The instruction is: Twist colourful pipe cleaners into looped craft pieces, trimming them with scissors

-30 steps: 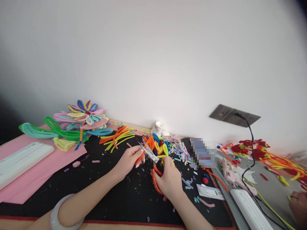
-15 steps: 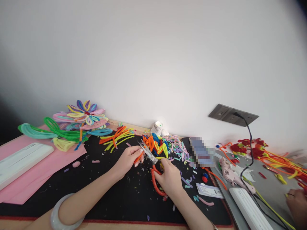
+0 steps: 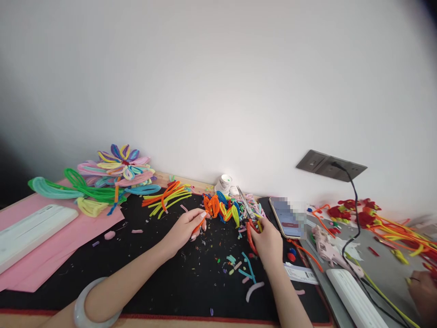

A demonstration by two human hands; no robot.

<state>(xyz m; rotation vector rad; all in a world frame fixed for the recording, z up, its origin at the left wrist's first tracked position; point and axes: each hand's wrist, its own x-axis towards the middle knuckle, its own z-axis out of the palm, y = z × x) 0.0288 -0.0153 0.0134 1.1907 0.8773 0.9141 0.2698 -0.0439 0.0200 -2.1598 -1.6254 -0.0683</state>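
My left hand [image 3: 182, 230] pinches a short orange pipe cleaner [image 3: 200, 222] between thumb and fingers, above the black mat [image 3: 160, 282]. Farther right, my right hand [image 3: 269, 241] grips red-handled scissors [image 3: 251, 213] whose blades point up and away. A bit of yellow shows by its fingers; I cannot make out whether it belongs to the scissors. Between and beyond the hands lie looped orange, blue and yellow pipe cleaners [image 3: 215, 205]. Behind the scissors is a heap of cut pastel pieces [image 3: 261, 210]. Loose orange and yellow-green pipe cleaners [image 3: 167, 198] lie left of the loops.
A pipe-cleaner flower [image 3: 124, 163] and green loops [image 3: 85, 187] rest at the left on pink sheets [image 3: 44, 269], beside a white case [image 3: 37, 232]. A paper cup [image 3: 225, 181] stands by the wall. Rightward are a phone [image 3: 285, 218], glue gun [image 3: 332, 253], cable and another person's hand [image 3: 423, 289].
My right hand has moved right with the scissors, away from the orange pipe cleaner, uncovering scraps on the mat. My left hand has stayed nearly in place, still holding the orange piece.
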